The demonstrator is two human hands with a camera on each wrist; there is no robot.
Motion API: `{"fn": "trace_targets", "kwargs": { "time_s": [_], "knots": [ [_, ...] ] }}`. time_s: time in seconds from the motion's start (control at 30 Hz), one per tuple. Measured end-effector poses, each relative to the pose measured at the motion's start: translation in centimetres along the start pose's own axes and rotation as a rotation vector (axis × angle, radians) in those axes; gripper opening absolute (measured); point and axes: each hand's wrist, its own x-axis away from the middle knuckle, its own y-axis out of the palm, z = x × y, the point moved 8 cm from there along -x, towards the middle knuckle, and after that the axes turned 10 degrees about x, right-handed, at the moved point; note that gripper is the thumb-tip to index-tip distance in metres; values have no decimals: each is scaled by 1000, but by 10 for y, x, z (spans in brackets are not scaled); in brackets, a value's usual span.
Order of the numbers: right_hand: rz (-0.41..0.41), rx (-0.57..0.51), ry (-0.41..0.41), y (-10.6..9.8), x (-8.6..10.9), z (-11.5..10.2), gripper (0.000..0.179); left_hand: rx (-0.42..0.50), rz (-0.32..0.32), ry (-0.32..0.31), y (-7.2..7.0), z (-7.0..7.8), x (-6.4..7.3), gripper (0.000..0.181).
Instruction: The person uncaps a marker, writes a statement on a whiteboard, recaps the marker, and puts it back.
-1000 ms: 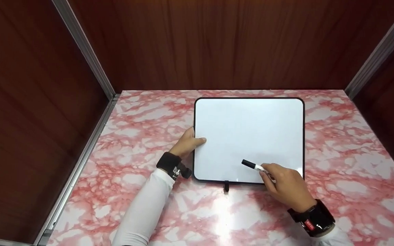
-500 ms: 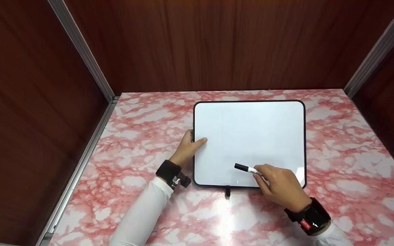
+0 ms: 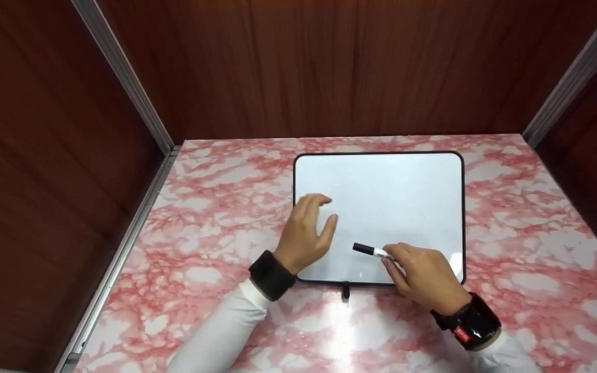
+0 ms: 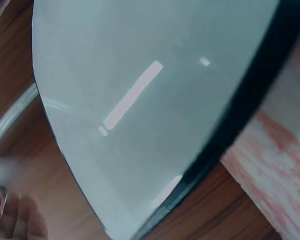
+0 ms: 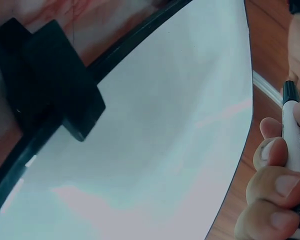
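A whiteboard (image 3: pixel 381 197) with a thin black frame lies on the table, facing up. Over its lower right part my right hand (image 3: pixel 425 277) grips a white marker (image 3: pixel 380 253) whose black cap (image 3: pixel 364 248) points left. In the right wrist view, the fingers (image 5: pixel 275 200) curl round the marker (image 5: pixel 292 135) with the cap end up. My left hand (image 3: pixel 303 233) is above the board's left side, fingers and thumb loosely curved and apart, with nothing between them. A gap separates it from the cap.
A black clip (image 3: pixel 345 289) sits on the board's near edge, large in the right wrist view as a dark block (image 5: pixel 55 75). The red-and-white marbled table (image 3: pixel 215 207) surrounds the board. Dark wood panels (image 3: pixel 329 67) with metal corner rails (image 3: pixel 127 72) enclose the sides and back.
My left hand has let go of the board's left edge and moved right, over the board toward the marker. My right hand has shifted slightly left with the marker.
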Motion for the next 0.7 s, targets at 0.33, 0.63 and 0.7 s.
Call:
{"fn": "trace_targets", "kwargs": {
  "time_s": [0.33,0.63,0.7],
  "knots": [
    [35,28,-48,-6,-9,-7,14,-369,-513,198,59,39,23,31],
    [34,38,-90,-8,-14,-12,14,-471,-570,319,73,46,35,21],
    [30,42,-100,-8,-14,-13,14,-462,-579,308,73,45,37,20]
  ]
}}
